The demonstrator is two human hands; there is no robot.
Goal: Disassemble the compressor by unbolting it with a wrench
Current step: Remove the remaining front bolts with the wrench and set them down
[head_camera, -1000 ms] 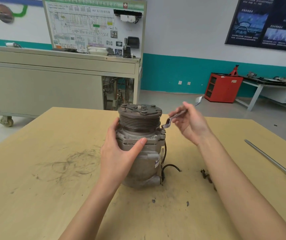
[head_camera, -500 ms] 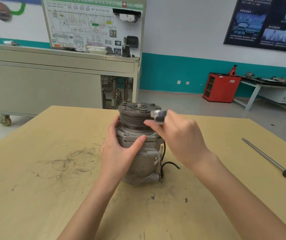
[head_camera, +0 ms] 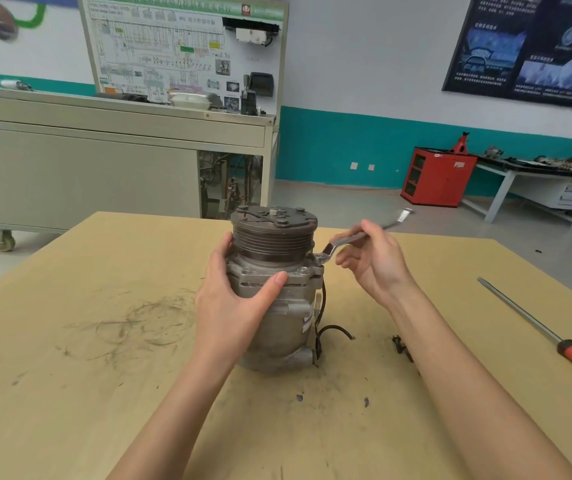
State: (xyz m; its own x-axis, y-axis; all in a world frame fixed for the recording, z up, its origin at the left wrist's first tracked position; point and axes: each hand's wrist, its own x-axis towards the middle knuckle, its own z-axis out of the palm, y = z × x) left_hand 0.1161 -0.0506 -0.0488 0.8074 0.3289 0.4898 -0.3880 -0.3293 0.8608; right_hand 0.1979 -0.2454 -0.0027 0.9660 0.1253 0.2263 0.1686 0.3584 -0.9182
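A grey metal compressor [head_camera: 286, 306] stands upright on the wooden table [head_camera: 70, 358], its grooved pulley on top. My left hand [head_camera: 232, 303] grips its body from the left, thumb across the front flange. My right hand [head_camera: 373, 261] holds a silver ring wrench [head_camera: 357, 239] by the shaft. The wrench's ring end sits on a bolt at the right edge of the flange, and its handle points up and to the right.
A red-handled screwdriver [head_camera: 551, 337] lies on the table at the right. A small dark bolt [head_camera: 400, 346] lies beside my right forearm. A black wire [head_camera: 333, 330] trails from the compressor's base. A grey cabinet bench [head_camera: 104, 168] stands behind the table.
My right hand swung the wrench handle from in front of the pulley back out to the right. The left hand kept its grip on the compressor.
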